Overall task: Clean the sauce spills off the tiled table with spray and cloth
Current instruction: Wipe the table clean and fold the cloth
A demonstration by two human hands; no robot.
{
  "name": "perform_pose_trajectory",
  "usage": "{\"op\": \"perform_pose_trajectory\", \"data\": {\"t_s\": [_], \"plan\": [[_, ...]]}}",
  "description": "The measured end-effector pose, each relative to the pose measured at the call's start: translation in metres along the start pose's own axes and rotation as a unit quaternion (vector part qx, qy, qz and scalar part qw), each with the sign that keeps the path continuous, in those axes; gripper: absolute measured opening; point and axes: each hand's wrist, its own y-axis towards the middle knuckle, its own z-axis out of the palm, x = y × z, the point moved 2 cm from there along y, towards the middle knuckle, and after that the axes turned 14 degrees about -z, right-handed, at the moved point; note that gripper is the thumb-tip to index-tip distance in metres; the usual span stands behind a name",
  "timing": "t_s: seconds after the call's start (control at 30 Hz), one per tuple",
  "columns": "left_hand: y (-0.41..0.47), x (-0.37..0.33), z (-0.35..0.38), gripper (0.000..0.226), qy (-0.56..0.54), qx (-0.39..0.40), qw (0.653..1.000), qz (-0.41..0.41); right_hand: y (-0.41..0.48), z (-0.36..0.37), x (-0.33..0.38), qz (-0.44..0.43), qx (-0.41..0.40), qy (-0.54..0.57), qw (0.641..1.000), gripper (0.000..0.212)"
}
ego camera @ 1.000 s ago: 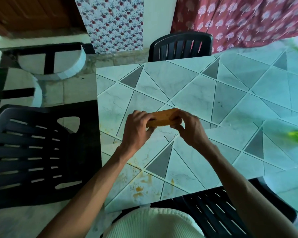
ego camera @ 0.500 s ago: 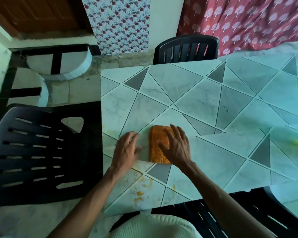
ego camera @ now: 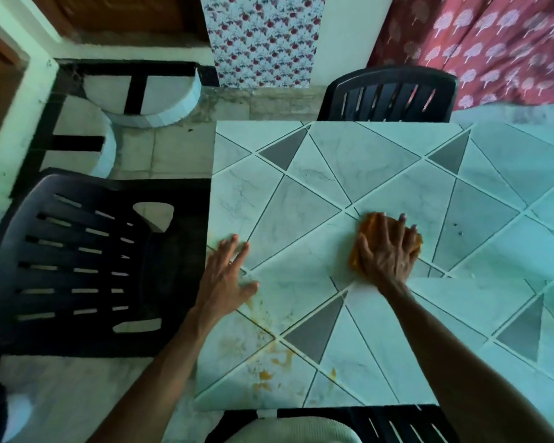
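Observation:
The tiled table (ego camera: 349, 174) fills the middle and right of the head view. My right hand (ego camera: 387, 251) lies flat, fingers spread, pressing the orange cloth (ego camera: 367, 227) onto the tiles near the table's centre; most of the cloth is hidden under the hand. My left hand (ego camera: 226, 279) rests flat with straight fingers on the table's left edge. Orange sauce spills (ego camera: 269, 369) mark the near-left corner, with fainter smears just beside the left hand. The spray bottle is out of view.
A black plastic chair (ego camera: 77, 266) stands tight against the table's left side. Another black chair (ego camera: 387, 94) sits at the far edge, and a third (ego camera: 381, 423) is under me at the near edge. Patterned curtains hang behind.
The cloth went from held in both hands above the table to lying on it. My right hand slid it right and farther away; my left hand now rests flat at the left edge.

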Motion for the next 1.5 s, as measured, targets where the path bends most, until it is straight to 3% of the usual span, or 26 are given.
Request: {"op": "perform_pose_trajectory", "data": {"t_s": [0.1, 0.23, 0.37, 0.43, 0.5, 0.6, 0.63, 0.73, 0.83, 1.0, 1.1, 1.2, 1.27, 1.37, 1.5], "plan": [[-0.001, 0.0, 0.004, 0.092, -0.006, 0.0, 1.0, -0.006, 0.029, 0.016, 0.051, -0.078, 0.003, -0.026, 0.997, 0.08], [-0.002, -0.002, 0.002, 0.094, -0.017, 0.001, 1.0, -0.013, -0.006, 0.052, 0.129, -0.274, 0.05, -0.066, 0.958, 0.076], [0.0, -0.001, 0.001, 0.094, -0.026, -0.003, 1.0, -0.004, -0.078, 0.051, 0.106, -0.359, 0.084, -0.076, 0.927, 0.074], [-0.001, 0.0, 0.003, 0.095, -0.026, 0.002, 1.0, -0.007, -0.093, 0.041, 0.066, -0.346, 0.085, -0.085, 0.931, 0.074], [-0.002, 0.0, 0.002, 0.095, -0.028, 0.003, 1.0, -0.008, -0.078, 0.029, 0.034, -0.274, 0.069, -0.085, 0.956, 0.074], [-0.001, -0.003, 0.0, 0.094, -0.034, 0.005, 0.999, -0.012, -0.018, 0.023, 0.041, -0.14, 0.032, -0.049, 0.988, 0.075], [-0.001, -0.002, 0.0, 0.094, -0.035, 0.004, 0.999, -0.017, 0.002, 0.027, 0.058, -0.132, 0.027, -0.041, 0.99, 0.075], [-0.003, -0.001, 0.0, 0.096, -0.034, -0.005, 0.999, -0.013, 0.021, 0.047, 0.124, -0.222, 0.034, -0.058, 0.973, 0.075], [-0.007, 0.002, -0.003, 0.092, -0.044, -0.034, 0.998, -0.015, -0.028, 0.061, 0.154, -0.324, 0.059, -0.072, 0.941, 0.073], [-0.023, 0.009, -0.008, 0.074, -0.053, -0.089, 0.995, -0.008, -0.081, 0.05, 0.089, -0.422, 0.098, -0.082, 0.897, 0.074], [-0.038, 0.011, -0.005, 0.073, -0.04, -0.087, 0.995, -0.018, -0.034, 0.038, 0.065, -0.35, 0.088, -0.091, 0.928, 0.075], [-0.056, 0.015, -0.001, 0.074, -0.041, -0.089, 0.994, -0.038, 0.035, 0.038, 0.107, -0.212, 0.043, -0.06, 0.974, 0.076], [-0.065, 0.014, 0.001, 0.073, -0.041, -0.087, 0.994, -0.042, 0.056, 0.048, 0.152, -0.204, 0.037, -0.045, 0.977, 0.076], [-0.077, 0.017, 0.002, 0.073, -0.033, -0.091, 0.994, -0.059, 0.016, 0.069, 0.198, -0.343, 0.062, -0.079, 0.934, 0.072], [-0.084, 0.022, 0.004, 0.074, -0.04, -0.091, 0.992, -0.083, -0.058, 0.07, 0.161, -0.46, 0.108, -0.115, 0.874, 0.072]]}}
